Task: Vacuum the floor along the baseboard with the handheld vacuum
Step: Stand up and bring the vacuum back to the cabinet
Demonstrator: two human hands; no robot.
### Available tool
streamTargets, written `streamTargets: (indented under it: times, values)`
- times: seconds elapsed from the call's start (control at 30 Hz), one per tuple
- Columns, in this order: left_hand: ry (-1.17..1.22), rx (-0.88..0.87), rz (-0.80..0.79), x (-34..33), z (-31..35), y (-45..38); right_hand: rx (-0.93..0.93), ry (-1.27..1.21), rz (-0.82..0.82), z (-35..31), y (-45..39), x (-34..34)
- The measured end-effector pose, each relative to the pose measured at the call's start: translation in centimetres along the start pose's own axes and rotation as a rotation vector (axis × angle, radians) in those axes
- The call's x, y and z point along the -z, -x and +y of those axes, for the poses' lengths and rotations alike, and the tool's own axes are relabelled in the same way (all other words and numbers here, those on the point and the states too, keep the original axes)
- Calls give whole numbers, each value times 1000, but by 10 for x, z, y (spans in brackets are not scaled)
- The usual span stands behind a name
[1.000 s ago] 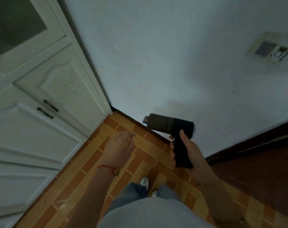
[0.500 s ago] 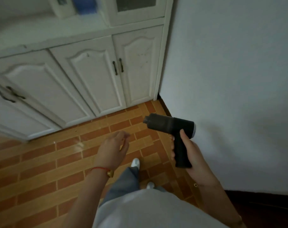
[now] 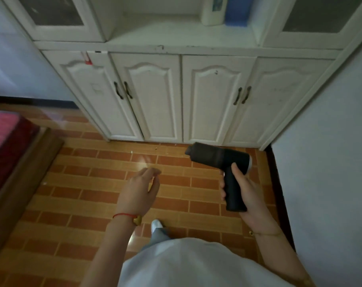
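My right hand grips the handle of a black pistol-shaped handheld vacuum, held in the air with its nozzle pointing left, well above the brick-patterned floor. A dark baseboard runs along the foot of the white wall at the right, just right of the vacuum. My left hand hovers over the floor at the centre, fingers loosely spread and holding nothing. A few small specks lie on the floor near the cabinet's foot.
A white cabinet with several doors fills the back. On its shelf stand a white bottle and a blue object. A wooden bed frame with a red cover sits at the left. My foot is below.
The view has swung left from the wall corner to face the cabinet squarely. The bed has come into sight. Both hands keep the same pose, the vacuum still gripped.
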State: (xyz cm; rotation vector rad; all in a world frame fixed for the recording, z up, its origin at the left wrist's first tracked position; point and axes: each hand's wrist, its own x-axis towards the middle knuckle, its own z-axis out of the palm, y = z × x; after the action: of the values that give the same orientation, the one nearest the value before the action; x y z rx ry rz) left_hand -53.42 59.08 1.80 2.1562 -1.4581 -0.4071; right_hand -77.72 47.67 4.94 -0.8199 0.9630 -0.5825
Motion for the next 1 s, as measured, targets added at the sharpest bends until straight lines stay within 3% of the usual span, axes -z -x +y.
streamTargets:
  times: [0.4, 0.77, 1.0]
  values:
    - [-83, 68, 101, 106, -131, -71, -26, -6, -127, -1, -111, -160]
    - [-63, 98, 138, 125, -185, -185, -75, -10, -124, -31, -232, -211]
    - [-76, 36, 165, 143, -190, -317, 5, -25, -82, -106, -331, -230]
